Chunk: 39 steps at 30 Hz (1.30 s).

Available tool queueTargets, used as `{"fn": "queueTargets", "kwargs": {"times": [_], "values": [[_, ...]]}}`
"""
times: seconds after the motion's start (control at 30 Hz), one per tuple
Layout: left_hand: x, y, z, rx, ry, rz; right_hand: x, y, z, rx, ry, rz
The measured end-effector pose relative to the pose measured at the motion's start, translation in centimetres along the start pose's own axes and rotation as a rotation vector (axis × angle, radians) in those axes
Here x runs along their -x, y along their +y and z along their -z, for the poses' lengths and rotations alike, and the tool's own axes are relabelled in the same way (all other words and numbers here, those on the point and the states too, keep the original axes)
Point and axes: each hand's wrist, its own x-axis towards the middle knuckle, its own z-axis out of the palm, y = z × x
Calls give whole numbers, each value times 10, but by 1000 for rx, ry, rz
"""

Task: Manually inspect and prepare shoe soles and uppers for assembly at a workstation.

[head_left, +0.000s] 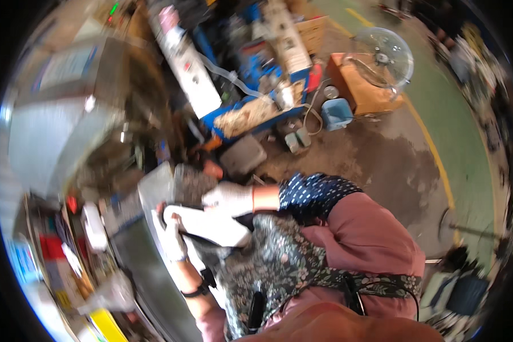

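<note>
My left hand (175,242), in a pale glove with bare fingertips and a black band at the wrist, is closed round the left end of a smooth white elongated piece (214,226). The piece has a dark edge below and lies across in front of my flowered apron. Just above it is my right hand (229,198), in a whitish glove with an orange cuff, coming in from the right. Its fingers are smeared by motion, and I cannot tell whether they grip the piece. A grey, translucent container (157,185) stands beyond both hands.
A large machine (62,125) fills the left. Ahead are a cluttered blue-edged workbench (251,117) and a grey box (243,155). Farther right stand a light-blue bucket (337,114), a fan (382,58) and a cardboard box (362,85). Shelves (68,256) with goods are at left.
</note>
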Motion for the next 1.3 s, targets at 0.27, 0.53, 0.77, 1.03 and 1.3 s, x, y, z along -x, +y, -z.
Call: {"fn": "queueTargets", "kwargs": {"times": [0.27, 0.53, 0.77, 1.03, 1.3], "values": [[41, -34, 11, -136, 116, -60, -6, 2, -39, -66, -224, -460], [25, -43, 8, 25, 172, 156, -30, -23, -52, 765, -345, -172], [29, -31, 17, 34, 21, 179, 12, 0, -39, 188, -331, -157], [33, -1, 1, -433, 374, 347, -3, -33, -97, -6, -158, -361], [80, -30, 26, -761, -119, 250, 8, -31, -103, -92, 17, -359]]}}
